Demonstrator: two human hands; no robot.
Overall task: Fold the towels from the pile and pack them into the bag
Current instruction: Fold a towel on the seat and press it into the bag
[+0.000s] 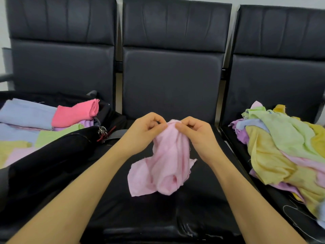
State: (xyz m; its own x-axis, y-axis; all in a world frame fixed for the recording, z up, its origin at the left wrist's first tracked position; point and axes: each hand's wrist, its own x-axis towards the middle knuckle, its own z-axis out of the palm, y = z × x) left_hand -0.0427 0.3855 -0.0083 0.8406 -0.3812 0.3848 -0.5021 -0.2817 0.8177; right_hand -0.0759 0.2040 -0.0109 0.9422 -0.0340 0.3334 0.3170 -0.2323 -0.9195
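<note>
**Two hands pinch a pink towel over the middle seat**

Two hands meet at the top edge of a pink towel (167, 161), above the middle seat (158, 217) of a row of black padded seats. The left hand (144, 131) has its thumb and fingers curled and pinched together on the cloth. The right hand (195, 132) pinches the same bunched edge just beside it. The towel hangs crumpled from that grip, its lower folds resting on the seat.

On the seat to the left lies an open black bag (52, 155). Folded towels sit inside it: a coral-pink one (75, 112) on top, pale blue (26, 113) beside it, with green, yellow and lilac ones lower down.

On the seat to the right, well apart from the hands, lies a loose pile of towels (284, 147) in green, yellow, lilac, blue and pink.
</note>
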